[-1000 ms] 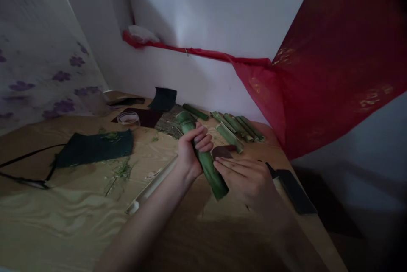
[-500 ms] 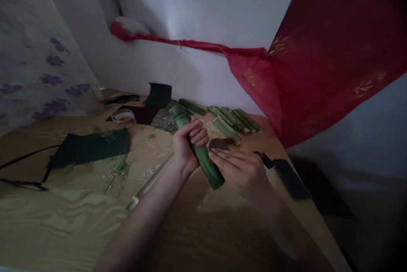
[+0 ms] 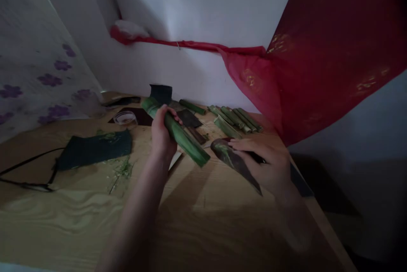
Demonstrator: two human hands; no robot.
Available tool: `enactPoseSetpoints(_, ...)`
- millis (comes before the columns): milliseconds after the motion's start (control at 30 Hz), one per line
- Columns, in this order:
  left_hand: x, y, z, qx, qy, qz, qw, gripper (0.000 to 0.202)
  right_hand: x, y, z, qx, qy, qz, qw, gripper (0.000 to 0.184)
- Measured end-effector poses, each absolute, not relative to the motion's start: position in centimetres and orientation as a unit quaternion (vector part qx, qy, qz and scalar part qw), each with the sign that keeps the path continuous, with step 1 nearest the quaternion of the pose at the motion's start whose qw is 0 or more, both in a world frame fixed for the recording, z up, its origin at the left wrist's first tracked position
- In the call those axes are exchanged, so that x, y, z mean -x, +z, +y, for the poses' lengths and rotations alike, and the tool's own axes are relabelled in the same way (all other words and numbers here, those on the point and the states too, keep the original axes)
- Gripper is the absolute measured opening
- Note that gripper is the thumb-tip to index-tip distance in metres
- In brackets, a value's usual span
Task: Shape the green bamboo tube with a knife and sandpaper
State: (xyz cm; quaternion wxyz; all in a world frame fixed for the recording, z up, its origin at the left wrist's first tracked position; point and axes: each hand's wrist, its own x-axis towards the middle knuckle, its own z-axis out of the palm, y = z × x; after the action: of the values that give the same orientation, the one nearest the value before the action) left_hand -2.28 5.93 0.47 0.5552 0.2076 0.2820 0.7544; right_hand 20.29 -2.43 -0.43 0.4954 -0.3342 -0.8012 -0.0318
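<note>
My left hand point(image 3: 165, 130) is closed around a green bamboo segment point(image 3: 187, 142), held tilted above the table, with its near end pointing down to the right. My right hand point(image 3: 265, 161) is to the right of the bamboo, apart from it. Its fingers grip the edge of a dark, curled sheet point(image 3: 233, 157) that has greenish streaks on its face and looks like sandpaper. The fingers partly hide the sheet and a small black item behind them.
Several cut bamboo pieces point(image 3: 237, 119) lie by the wall. A dark green cloth point(image 3: 95, 149) with shavings point(image 3: 122, 170) is at left, near a clear round container point(image 3: 125, 118). A dark flat device point(image 3: 302, 183) lies at the right table edge, below a red curtain point(image 3: 318, 64).
My left hand has moved left with the bamboo. My right hand has come away to the right, and the dark sheet in it now shows its streaked face.
</note>
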Motion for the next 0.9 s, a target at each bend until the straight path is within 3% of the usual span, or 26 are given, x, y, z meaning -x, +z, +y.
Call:
enactPoseSetpoints(100, 1.8, 0.5, 5.5, -0.177, 0.731, 0.242, 0.613, 0.019, -18.8, -1.2, -2.7, 0.279, -0.041, -0.83, 0.481, 0.031)
enactPoseSetpoints(267, 1.0, 0.2, 4.5, -0.189, 0.672, 0.178, 0.693, 0.028, -15.8, -3.6, -2.6, 0.274, 0.016, -0.84, 0.468, 0.021)
enactPoseSetpoints(567, 0.6, 0.2, 3.8, -0.229, 0.664, 0.124, 0.701, 0.031, -14.8, -4.9, -2.3, 0.278, 0.026, -0.802, 0.529, 0.015)
enactPoseSetpoints(900, 0.9, 0.2, 4.0, -0.163, 0.622, 0.111, 0.757, 0.032, -16.8, -4.8, -2.8, 0.269, 0.019, -0.83, 0.487, 0.031)
